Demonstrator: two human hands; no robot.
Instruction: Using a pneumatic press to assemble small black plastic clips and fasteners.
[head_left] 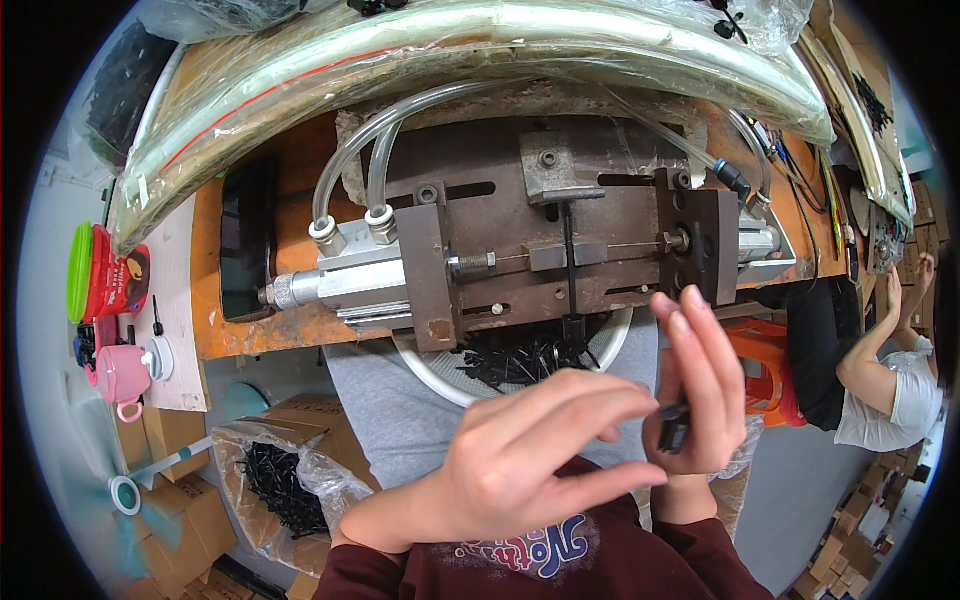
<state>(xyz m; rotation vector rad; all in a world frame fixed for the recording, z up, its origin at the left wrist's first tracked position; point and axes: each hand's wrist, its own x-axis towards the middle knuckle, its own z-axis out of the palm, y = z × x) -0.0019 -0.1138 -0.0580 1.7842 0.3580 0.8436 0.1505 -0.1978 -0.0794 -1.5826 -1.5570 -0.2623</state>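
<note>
My right hand [703, 395] is raised with fingers upright, and a small black plastic part [675, 430] sits against its palm. Beside it my left hand [545, 450] reaches across with thumb and fingers apart, its fingertips close to that part. Beyond both hands stands a brown metal fixture [520, 225] with a pneumatic cylinder [365, 285] at each end. A thin black stemmed piece [572, 265] lies across the fixture's middle block, its square end towards me. Below its front edge a white bowl [420, 372] on my lap holds many similar black pieces.
Clear air hoses [345, 150] arch over the fixture. Plastic-wrapped pale strips [480, 45] run along the back. At left are a pink cup [122, 372] and red tub [125, 275]; below, a bagged box of black pieces [280, 490]. Another person [895, 385] sits at right.
</note>
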